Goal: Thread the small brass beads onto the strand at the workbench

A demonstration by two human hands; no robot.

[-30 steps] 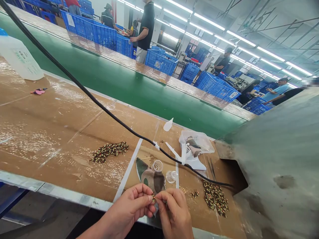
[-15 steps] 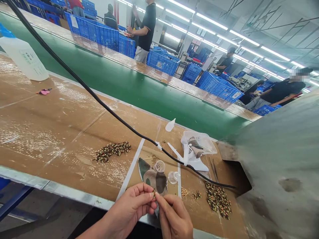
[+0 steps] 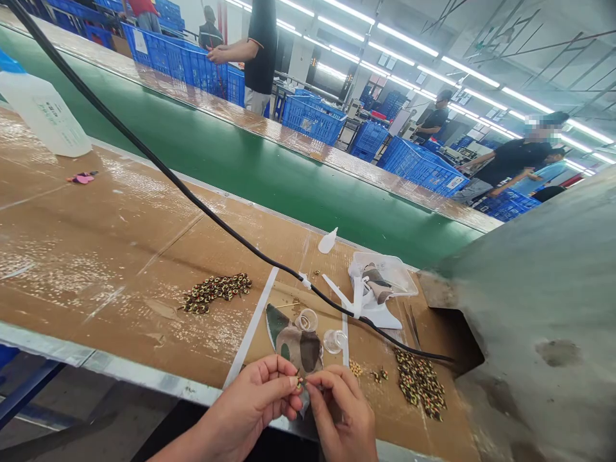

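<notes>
My left hand [image 3: 260, 398] pinches a small dark piece with yellow and red spots [image 3: 300, 381] between thumb and forefinger. Close beside that piece, the thumb and forefinger of my right hand [image 3: 344, 410] come together; whatever they grip is too small to make out. Just beyond my fingers lies a camouflage-patterned cloth [image 3: 293, 343], with a small clear cup [image 3: 307, 320] on it and another clear cup [image 3: 334, 341] to its right. Similar dark spotted pieces form a pile [image 3: 421, 385] on the right and another pile [image 3: 216, 292] on the left. Tiny yellowish bits [image 3: 355, 367] lie near my right hand.
A black cable [image 3: 192, 202] crosses above the cardboard-covered table [image 3: 129, 237]. Behind stand a clear tray [image 3: 402, 279], a white dropper bottle [image 3: 328, 241] and a large white jug [image 3: 45, 112]. A green belt [image 3: 231, 154] runs beyond. A metal housing [image 3: 543, 321] borders the right.
My right hand's fingers have drawn slightly back from the small piece and opened out a little. My left hand keeps its pinch. In the background, people have shifted position.
</notes>
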